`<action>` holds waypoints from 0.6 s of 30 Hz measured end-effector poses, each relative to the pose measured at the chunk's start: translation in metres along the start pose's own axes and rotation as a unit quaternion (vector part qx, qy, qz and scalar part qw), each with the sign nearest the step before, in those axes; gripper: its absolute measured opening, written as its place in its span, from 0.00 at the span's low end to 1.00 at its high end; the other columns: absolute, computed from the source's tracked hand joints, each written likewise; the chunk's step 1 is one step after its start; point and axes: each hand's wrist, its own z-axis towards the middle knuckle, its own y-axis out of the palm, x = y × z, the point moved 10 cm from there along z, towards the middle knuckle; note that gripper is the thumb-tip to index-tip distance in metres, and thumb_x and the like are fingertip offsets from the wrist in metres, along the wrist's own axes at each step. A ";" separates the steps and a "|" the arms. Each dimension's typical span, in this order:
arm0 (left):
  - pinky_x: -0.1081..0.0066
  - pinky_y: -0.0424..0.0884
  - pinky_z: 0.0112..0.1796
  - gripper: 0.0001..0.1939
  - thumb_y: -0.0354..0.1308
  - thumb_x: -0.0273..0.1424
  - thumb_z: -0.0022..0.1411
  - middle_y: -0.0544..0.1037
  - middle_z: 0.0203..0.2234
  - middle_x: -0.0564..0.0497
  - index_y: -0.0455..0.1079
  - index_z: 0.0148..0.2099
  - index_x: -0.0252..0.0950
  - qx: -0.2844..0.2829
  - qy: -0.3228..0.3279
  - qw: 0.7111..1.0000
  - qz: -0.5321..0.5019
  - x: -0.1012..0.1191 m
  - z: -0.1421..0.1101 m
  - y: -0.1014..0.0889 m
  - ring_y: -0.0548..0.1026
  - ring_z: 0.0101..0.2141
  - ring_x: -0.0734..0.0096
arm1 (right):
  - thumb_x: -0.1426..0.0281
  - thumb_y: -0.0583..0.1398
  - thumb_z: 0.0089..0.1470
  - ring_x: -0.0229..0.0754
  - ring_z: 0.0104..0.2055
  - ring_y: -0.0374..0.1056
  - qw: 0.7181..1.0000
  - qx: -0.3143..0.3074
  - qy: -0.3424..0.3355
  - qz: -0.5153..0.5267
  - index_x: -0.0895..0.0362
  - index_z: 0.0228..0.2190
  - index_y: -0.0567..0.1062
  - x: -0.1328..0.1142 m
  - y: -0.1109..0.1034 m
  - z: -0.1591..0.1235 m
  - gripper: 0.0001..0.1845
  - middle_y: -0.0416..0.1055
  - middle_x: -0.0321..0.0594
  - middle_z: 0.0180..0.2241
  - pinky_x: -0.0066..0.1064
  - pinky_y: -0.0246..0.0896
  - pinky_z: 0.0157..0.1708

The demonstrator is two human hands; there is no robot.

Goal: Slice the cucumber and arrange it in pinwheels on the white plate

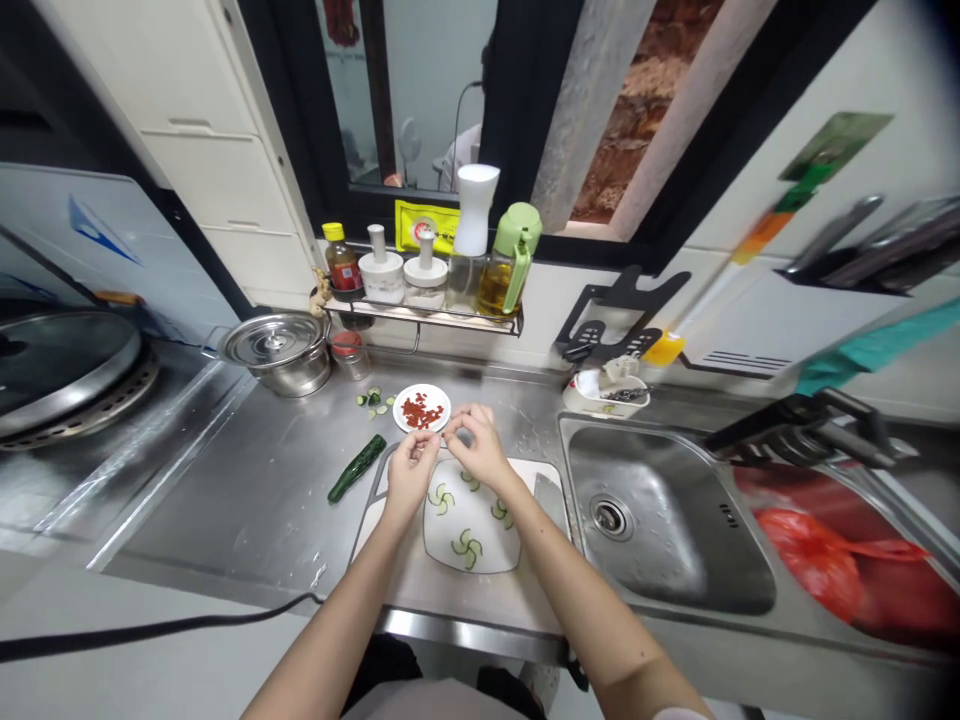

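My left hand and my right hand meet fingertip to fingertip over the far edge of a white square plate. Both are closed in a pinch. A tiny red piece seems to show at my right fingertips; whatever the left fingers pinch is too small to make out. Just beyond them stands a small white dish with red pieces, possibly goji berries. Cucumber slices lie on the square plate in several pinwheel shapes, partly hidden by my right hand and arm. Under the plate is a cutting board.
A cut cucumber and loose cucumber slices lie left of the board. A knife blade rests at its right. The sink is farther right. Behind, a rack holds seasoning jars; a lidded steel pot stands left.
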 end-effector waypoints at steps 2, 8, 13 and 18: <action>0.74 0.66 0.33 0.15 0.59 0.42 0.55 0.77 0.30 0.50 0.72 0.36 0.35 -0.017 0.013 1.000 0.018 0.004 -0.004 0.007 0.70 0.29 0.73 | 0.70 0.59 0.52 0.47 0.50 0.59 0.999 0.005 -0.011 -0.031 0.54 0.27 0.74 -0.007 -0.008 -0.007 0.05 0.68 0.42 0.41 0.42 0.52 0.54; 0.74 0.66 0.33 0.13 0.60 0.40 0.54 0.77 0.28 0.51 0.74 0.34 0.34 -0.042 0.009 0.999 0.004 -0.001 -0.011 0.021 0.70 0.29 0.73 | 0.70 0.59 0.53 0.47 0.49 0.59 0.999 0.010 -0.025 -0.039 0.54 0.27 0.74 -0.011 -0.021 -0.024 0.04 0.67 0.41 0.40 0.40 0.53 0.52; 0.74 0.67 0.34 0.15 0.60 0.41 0.54 0.78 0.29 0.50 0.74 0.36 0.33 -0.058 -0.056 0.995 -0.063 -0.013 -0.015 0.028 0.73 0.30 0.72 | 0.68 0.58 0.56 0.46 0.48 0.59 0.998 0.039 -0.024 -0.050 0.53 0.31 0.75 -0.011 -0.039 -0.036 0.05 0.68 0.42 0.40 0.41 0.54 0.51; 0.74 0.66 0.34 0.15 0.61 0.41 0.52 0.78 0.28 0.50 0.75 0.35 0.33 -0.066 -0.047 0.996 -0.047 -0.011 -0.019 0.033 0.71 0.29 0.73 | 0.66 0.58 0.57 0.48 0.49 0.58 0.994 0.012 -0.044 -0.099 0.52 0.34 0.76 -0.018 -0.039 -0.042 0.07 0.68 0.43 0.41 0.41 0.55 0.51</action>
